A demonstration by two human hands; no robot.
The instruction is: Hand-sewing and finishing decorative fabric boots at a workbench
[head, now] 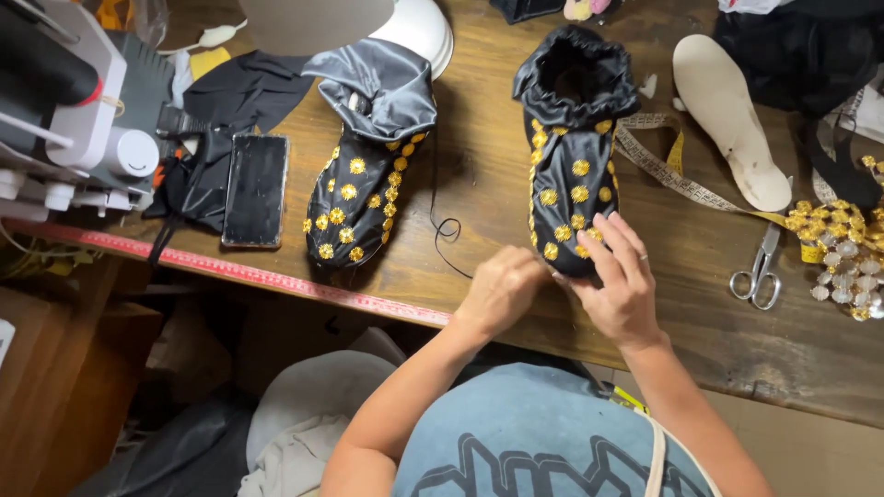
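Both hands work at the toe of the right-hand black shoe (pixel 573 166) on the table (pixel 479 184); the left hand (pixel 502 290) is curled closed against it, the right hand (pixel 619 276) rests open-fingered on top; gold flowers already cover both it and the other shoe (pixel 364 184); loose trims (pixel 843 253) wait unused.

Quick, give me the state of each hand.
Left hand: curled shut at the toe of the black shoe; contents cannot be told.
Right hand: open, fingers spread on that shoe's toe.

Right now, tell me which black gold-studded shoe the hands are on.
The right-hand shoe: both hands, left hand and right hand, touch its toe. The other shoe lies untouched beside the phone.
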